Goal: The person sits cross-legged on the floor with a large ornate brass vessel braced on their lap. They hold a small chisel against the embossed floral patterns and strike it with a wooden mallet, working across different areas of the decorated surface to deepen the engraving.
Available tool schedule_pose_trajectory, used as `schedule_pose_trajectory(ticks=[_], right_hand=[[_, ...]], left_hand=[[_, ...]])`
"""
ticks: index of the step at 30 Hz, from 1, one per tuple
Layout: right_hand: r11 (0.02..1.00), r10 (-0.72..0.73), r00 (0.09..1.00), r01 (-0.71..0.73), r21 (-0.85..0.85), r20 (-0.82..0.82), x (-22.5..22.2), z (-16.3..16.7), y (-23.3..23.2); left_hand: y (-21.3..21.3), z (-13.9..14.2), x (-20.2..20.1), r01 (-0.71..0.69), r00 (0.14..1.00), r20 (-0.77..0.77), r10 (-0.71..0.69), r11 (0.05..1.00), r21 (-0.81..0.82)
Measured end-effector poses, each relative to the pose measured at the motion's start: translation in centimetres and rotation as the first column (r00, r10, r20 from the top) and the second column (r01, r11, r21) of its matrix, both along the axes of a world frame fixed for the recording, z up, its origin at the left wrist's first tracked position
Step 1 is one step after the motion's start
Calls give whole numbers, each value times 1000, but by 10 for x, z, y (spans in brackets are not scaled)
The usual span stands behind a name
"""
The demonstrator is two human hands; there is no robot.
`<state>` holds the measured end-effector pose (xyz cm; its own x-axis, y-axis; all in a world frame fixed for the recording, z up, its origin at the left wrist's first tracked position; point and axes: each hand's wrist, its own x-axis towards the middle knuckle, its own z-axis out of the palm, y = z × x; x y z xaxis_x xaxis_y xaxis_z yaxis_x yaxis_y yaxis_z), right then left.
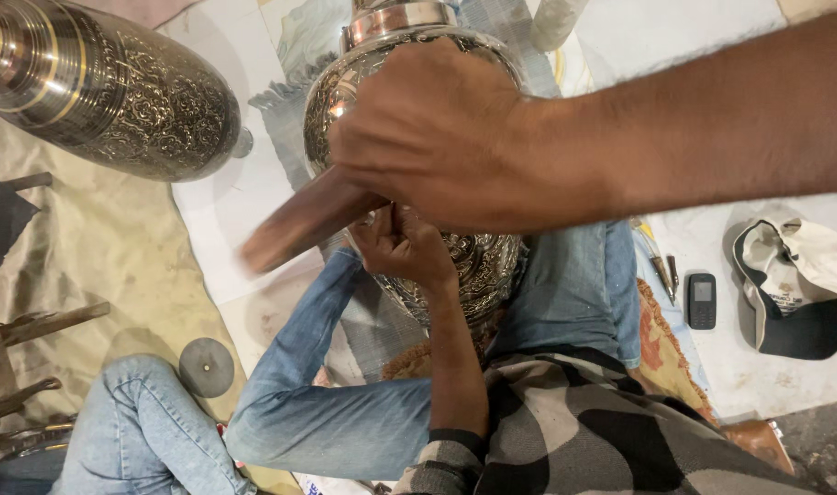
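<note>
Engraved vase (478, 261) under both hands

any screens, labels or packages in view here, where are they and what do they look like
Phone: small dark handset with a little unlit screen above a keypad, lying flat on the pale floor cloth at the right, beside the cap.
Cap: black and off-white, upside down right of the phone; a faint label patch inside, too small to make out.
No packages or signs.

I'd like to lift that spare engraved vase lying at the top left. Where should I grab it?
Judging by its shape, grip the vase at its narrower banded end, near the picture's left edge, coming down from above. It lies on its side on the cloth, and the carved belly looks too wide for one hand.
</note>
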<state>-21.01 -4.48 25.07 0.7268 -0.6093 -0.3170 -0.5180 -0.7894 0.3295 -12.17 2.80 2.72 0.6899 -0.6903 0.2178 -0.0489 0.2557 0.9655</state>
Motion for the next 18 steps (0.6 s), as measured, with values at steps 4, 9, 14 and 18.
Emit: schedule_pose_trajectory(ticks=[4, 9, 14, 18], right_hand=[[998, -62, 975, 63, 5, 212, 2, -1, 2], [996, -80, 964, 68, 54, 255, 3, -1, 4], [997, -58, 982, 46, 67, 181, 3, 0, 4], [988, 79, 997, -75, -135, 22, 2, -2, 3]], left_hand=[[-1, -2, 2, -1, 999, 37, 4, 998, -66], [0, -1, 4, -16, 979, 203, 23, 999, -38], [1, 1, 3, -43, 979, 198, 51, 998, -41], [0, 1, 4, -93, 986, 149, 70, 984, 151]])
